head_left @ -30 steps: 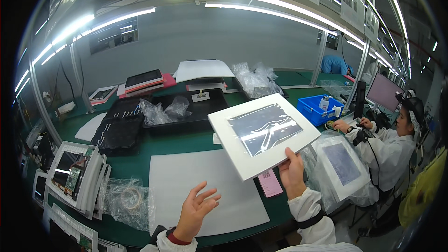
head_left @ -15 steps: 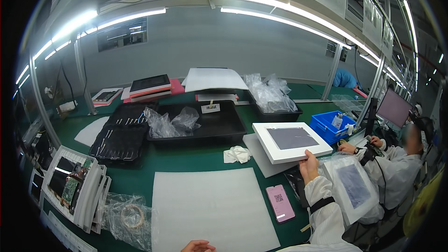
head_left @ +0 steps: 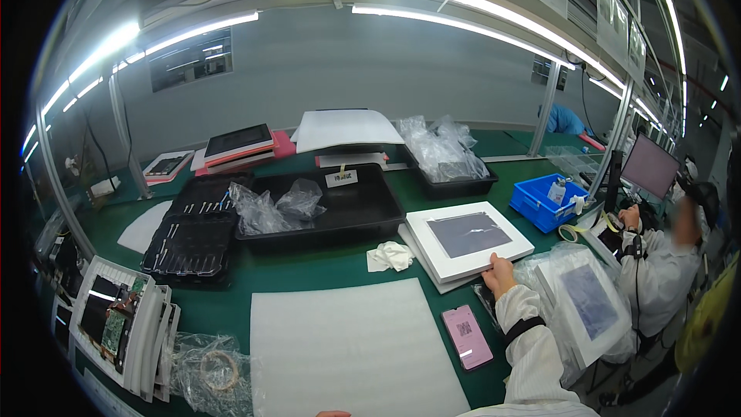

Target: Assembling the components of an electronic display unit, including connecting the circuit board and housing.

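My right hand [head_left: 499,274] grips the near edge of a white-framed screen panel [head_left: 505,225], with its fingers closed on the rim. The panel lies almost level over a pale flat board [head_left: 411,249], which shows only along its left and near sides. A sliver of my left hand [head_left: 333,414] shows at the lower edge, its fingers mostly out of the picture. In front of it lies a white foam sheet [head_left: 347,340]. A pink phone [head_left: 467,337] rests between the sheet and my right forearm.
A crumpled white cloth [head_left: 390,257] lies left of the panel. Behind are a black tray [head_left: 363,208] with plastic bags and an open tool case [head_left: 189,251]. A blue bin [head_left: 532,216] and a bagged panel [head_left: 590,301] are right, near a seated person. Opened white housings [head_left: 116,324] stand left.
My right hand has lowered the white-framed panel, moving it slightly left onto the pale board. My left hand has slipped almost out of sight at the bottom. The seated person's hands have shifted.
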Demonstrator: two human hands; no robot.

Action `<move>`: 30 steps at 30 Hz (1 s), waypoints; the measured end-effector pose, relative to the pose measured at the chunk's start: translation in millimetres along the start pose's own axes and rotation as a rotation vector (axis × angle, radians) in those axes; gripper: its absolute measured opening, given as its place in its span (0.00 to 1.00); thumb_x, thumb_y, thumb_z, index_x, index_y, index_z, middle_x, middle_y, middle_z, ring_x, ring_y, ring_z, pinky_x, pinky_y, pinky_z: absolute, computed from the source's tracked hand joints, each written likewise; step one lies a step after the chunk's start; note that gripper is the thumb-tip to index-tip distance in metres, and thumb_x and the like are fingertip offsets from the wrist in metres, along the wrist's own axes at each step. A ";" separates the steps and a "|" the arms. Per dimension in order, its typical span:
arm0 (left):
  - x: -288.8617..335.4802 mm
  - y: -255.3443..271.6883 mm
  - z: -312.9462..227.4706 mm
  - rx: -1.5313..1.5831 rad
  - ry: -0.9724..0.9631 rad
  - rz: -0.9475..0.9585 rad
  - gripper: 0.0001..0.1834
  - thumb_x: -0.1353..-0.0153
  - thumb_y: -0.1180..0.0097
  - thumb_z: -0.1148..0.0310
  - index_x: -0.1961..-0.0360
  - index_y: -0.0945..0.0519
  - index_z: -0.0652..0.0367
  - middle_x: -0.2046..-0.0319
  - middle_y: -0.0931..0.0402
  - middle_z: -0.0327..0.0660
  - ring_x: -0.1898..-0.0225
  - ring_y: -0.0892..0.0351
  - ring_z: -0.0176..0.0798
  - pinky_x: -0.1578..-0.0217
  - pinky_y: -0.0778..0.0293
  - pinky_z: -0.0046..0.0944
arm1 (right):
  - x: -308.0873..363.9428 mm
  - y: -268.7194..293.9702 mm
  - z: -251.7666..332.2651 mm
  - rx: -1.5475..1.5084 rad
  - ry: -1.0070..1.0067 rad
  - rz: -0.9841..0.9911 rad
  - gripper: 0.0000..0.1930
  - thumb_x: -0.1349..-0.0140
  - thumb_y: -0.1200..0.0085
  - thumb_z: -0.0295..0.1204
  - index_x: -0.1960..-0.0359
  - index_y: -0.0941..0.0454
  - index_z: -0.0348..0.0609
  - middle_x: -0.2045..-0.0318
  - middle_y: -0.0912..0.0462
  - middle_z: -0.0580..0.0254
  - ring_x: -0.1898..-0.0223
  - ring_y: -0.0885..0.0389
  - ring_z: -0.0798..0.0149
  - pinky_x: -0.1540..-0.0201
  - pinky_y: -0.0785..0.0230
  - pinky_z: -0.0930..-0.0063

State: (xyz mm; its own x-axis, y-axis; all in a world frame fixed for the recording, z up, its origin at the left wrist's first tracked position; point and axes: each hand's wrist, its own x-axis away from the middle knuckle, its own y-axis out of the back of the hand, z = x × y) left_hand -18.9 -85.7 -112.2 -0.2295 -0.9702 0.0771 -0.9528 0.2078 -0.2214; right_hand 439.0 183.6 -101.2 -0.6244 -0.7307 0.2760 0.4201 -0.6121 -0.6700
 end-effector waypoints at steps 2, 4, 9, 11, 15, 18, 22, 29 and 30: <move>-1.7 1.3 3.4 -0.001 -0.007 0.012 0.13 0.38 0.48 0.77 0.52 0.29 0.66 0.63 0.23 0.42 0.61 0.24 0.34 0.58 0.28 0.32 | 6.8 -8.0 11.9 0.030 -0.052 0.019 0.18 0.33 0.58 0.28 0.43 0.40 0.36 0.45 0.34 0.51 0.46 0.32 0.50 0.43 0.39 0.50; -6.7 0.9 8.8 0.003 -0.019 0.032 0.13 0.38 0.48 0.77 0.52 0.29 0.66 0.63 0.23 0.42 0.61 0.24 0.34 0.59 0.28 0.31 | 5.9 -5.4 25.0 0.153 -0.119 0.058 0.19 0.32 0.59 0.36 0.45 0.37 0.37 0.46 0.32 0.50 0.45 0.32 0.49 0.45 0.39 0.52; 4.4 14.0 10.1 0.115 -0.075 0.026 0.13 0.37 0.51 0.77 0.51 0.29 0.64 0.61 0.23 0.42 0.61 0.24 0.35 0.56 0.27 0.35 | 23.7 -10.6 14.1 0.513 -0.066 0.065 0.24 0.40 0.47 0.37 0.46 0.38 0.43 0.63 0.30 0.56 0.63 0.30 0.57 0.61 0.33 0.59; 4.3 3.5 -24.5 0.152 -0.044 -0.033 0.12 0.38 0.50 0.73 0.54 0.24 0.64 0.65 0.20 0.46 0.64 0.21 0.37 0.61 0.26 0.33 | 98.2 -28.1 20.4 0.421 0.172 0.350 0.18 0.39 0.50 0.28 0.48 0.35 0.42 0.71 0.30 0.67 0.71 0.30 0.73 0.69 0.36 0.78; 14.7 5.9 -54.1 0.266 -0.027 -0.035 0.09 0.41 0.49 0.81 0.59 0.26 0.68 0.61 0.23 0.45 0.57 0.23 0.38 0.52 0.28 0.35 | 235.7 -25.6 28.1 0.614 0.158 0.676 0.17 0.42 0.51 0.21 0.50 0.32 0.35 0.69 0.29 0.67 0.68 0.29 0.74 0.63 0.34 0.80; 48.2 23.1 -83.9 0.426 -0.151 -0.103 0.10 0.46 0.50 0.85 0.61 0.27 0.66 0.64 0.25 0.44 0.60 0.23 0.39 0.54 0.27 0.37 | 302.1 -5.5 -1.3 0.703 0.059 0.902 0.13 0.46 0.49 0.18 0.57 0.29 0.34 0.71 0.29 0.67 0.70 0.28 0.74 0.63 0.34 0.81; 66.4 49.2 -149.8 0.424 -0.417 -0.396 0.14 0.49 0.47 0.85 0.62 0.28 0.59 0.66 0.26 0.42 0.64 0.24 0.39 0.59 0.28 0.40 | 333.6 31.2 -38.9 0.873 0.217 0.994 0.14 0.50 0.47 0.15 0.59 0.29 0.35 0.72 0.27 0.64 0.67 0.26 0.73 0.60 0.32 0.79; -6.2 153.2 -172.9 0.263 -0.508 -1.299 0.28 0.50 0.42 0.76 0.47 0.36 0.58 0.67 0.30 0.38 0.67 0.30 0.32 0.67 0.32 0.33 | 319.2 56.8 -70.5 0.633 0.121 0.860 0.15 0.51 0.47 0.15 0.59 0.28 0.32 0.71 0.24 0.61 0.65 0.24 0.69 0.56 0.33 0.77; -9.2 177.8 -167.2 -0.053 -0.712 -1.361 0.22 0.52 0.42 0.76 0.53 0.29 0.60 0.67 0.30 0.37 0.68 0.30 0.30 0.71 0.33 0.31 | 323.2 57.2 -72.9 0.617 0.114 0.877 0.15 0.51 0.47 0.15 0.59 0.28 0.32 0.71 0.24 0.61 0.65 0.24 0.69 0.56 0.33 0.77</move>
State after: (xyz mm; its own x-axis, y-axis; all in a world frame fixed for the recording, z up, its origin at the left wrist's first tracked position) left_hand -219.4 -19.1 10.2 0.9186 -0.2756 -0.2832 -0.3642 -0.8685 -0.3361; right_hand 213.3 -65.5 -100.6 0.0115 -0.9758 -0.2182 0.9905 0.0411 -0.1313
